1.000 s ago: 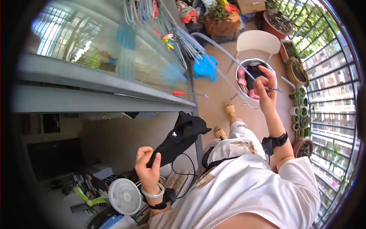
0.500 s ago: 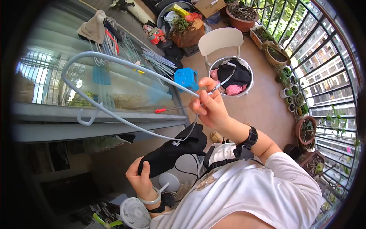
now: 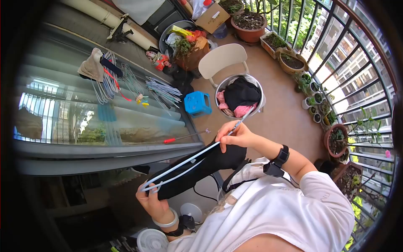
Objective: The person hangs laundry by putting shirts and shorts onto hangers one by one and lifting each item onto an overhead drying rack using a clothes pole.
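My left hand (image 3: 152, 205) grips one end of a black garment (image 3: 220, 163), its thumb beside the rounded end of a pale blue-grey clothes hanger (image 3: 184, 163). Near the hook end, my right hand (image 3: 234, 135) pinches the same hanger, with the hook shaft pointing up towards the basin. The hanger's long frame lies across the cloth, seen nearly edge-on. The garment stretches between both hands; its exact kind cannot be made out.
A metal basin (image 3: 261, 89) of black and pink clothes stands on a beige chair (image 3: 222, 61). Beside it is a blue stool (image 3: 197, 103). More hangers (image 3: 163, 90) hang left. Potted plants (image 3: 336, 138) line the railing (image 3: 361, 88). A fan (image 3: 152, 240) stands below.
The hanger has swung down from above the cloth and now lies against the black garment. My right hand has moved lower with it; the left hand still holds the cloth.
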{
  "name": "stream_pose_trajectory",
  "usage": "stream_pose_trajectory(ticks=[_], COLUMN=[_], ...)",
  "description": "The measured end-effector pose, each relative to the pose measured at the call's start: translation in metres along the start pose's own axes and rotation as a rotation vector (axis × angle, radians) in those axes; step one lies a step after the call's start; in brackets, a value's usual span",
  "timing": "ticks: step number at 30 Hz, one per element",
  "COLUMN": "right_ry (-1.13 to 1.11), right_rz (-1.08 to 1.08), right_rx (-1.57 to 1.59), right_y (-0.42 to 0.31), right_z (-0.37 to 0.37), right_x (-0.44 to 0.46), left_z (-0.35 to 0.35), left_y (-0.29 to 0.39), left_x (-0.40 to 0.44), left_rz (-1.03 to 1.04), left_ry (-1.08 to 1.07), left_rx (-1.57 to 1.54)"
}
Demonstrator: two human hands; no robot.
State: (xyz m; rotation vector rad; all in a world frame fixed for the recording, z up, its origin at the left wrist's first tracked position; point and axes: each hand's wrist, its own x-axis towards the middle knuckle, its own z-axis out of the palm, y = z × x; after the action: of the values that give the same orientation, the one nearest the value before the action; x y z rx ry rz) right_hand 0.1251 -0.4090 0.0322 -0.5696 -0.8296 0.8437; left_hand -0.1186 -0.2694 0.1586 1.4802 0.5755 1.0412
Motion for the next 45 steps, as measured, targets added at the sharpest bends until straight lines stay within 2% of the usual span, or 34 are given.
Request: stream_pose_trajectory(ticks=[3,5,7,9,10,13,14,16,19,20,21,24,26,29,32,33,35,36,37,39,41,42,43,45], right_ry=[0.004,0.034,-0.051,0.112,0.060,0.045,0.034,0.165,0.108,0.065,0.058,0.030,0.010,-0.025,-0.310,-0.319,-0.208,-0.128,-0.121,-0.277,-0.472,-0.519,-0.527,-0.245], right_rz=[0.115,0.187,-0.250,0.083,-0.073,-0.152,-0.149,0.048,0.044,0.046,0.050,-0.011,-0.017,-0.037,-0.016,-0.010,-0.023,0.057,0.038,-0.101,-0.047,-0.083,-0.077,-0.058], right_rx=[-0.065,-0.061,-0.387,-0.137,-0.314,-0.372,-0.369,0.010,-0.062,-0.221,-0.225,-0.621,-0.604,-0.596,-0.961,-0.968,-0.923,-0.754,-0.714,-0.921,-1.197,-1.234,-1.244,-1.063], right_y=[-0.003,-0.006,-0.002,-0.017,-0.018,-0.020,-0.021,-0.023,-0.029,-0.034,-0.036,-0.042,-0.043,-0.055,-0.060,-0.063,-0.080,-0.097,-0.111,-0.124,-0.116,-0.109,-0.114,-0.127], right_z=[-0.011,-0.018,-0.036,-0.034,-0.038,-0.037,-0.036,-0.035,-0.032,-0.028,-0.024,-0.013,-0.017,-0.015,-0.013,-0.009,0.004,0.012,0.019,0.031,0.039,0.041,0.044,0.055], right_x=[-0.009,-0.009,-0.001,-0.016,-0.016,-0.016,-0.019,-0.020,-0.018,-0.016,-0.015,-0.008,-0.008,0.000,0.010,0.013,0.019,0.021,0.023,0.035,0.045,0.046,0.047,0.050], left_z=[0.007,0.007,0.006,0.003,0.000,-0.014,-0.017,-0.024,-0.028,-0.029,-0.028,-0.028,-0.032,-0.029,-0.020,-0.019,-0.021,-0.020,-0.020,-0.017,-0.014,-0.010,-0.007,-0.009], left_y=[0.007,0.004,0.005,0.008,0.009,0.000,-0.002,-0.006,-0.003,-0.001,0.002,0.007,0.008,0.013,0.019,0.017,0.013,0.016,0.020,0.032,0.035,0.030,0.025,0.017], left_x=[0.007,0.007,0.008,0.010,0.011,0.011,0.011,0.010,0.010,0.009,0.008,0.008,0.009,0.011,0.019,0.023,0.033,0.033,0.032,0.033,0.033,0.034,0.035,0.033], left_rz=[-0.068,-0.061,-0.005,-0.003,-0.015,0.024,0.011,0.028,0.066,0.084,0.086,0.107,0.112,0.162,0.142,0.139,0.361,0.339,0.332,0.384,0.346,0.358,0.374,0.337], left_ry=[-0.127,-0.127,-0.086,-0.018,0.034,0.024,0.033,0.016,-0.033,-0.061,-0.053,-0.016,-0.101,-0.094,-0.126,-0.118,-0.352,-0.383,-0.378,-0.473,-0.488,-0.545,-0.601,-0.615], left_rx=[-0.041,-0.073,-0.109,-0.143,-0.188,-0.121,-0.136,-0.156,-0.170,-0.159,-0.163,-0.024,0.067,0.226,0.397,0.388,0.512,0.562,0.555,0.671,0.716,0.766,0.817,0.831])
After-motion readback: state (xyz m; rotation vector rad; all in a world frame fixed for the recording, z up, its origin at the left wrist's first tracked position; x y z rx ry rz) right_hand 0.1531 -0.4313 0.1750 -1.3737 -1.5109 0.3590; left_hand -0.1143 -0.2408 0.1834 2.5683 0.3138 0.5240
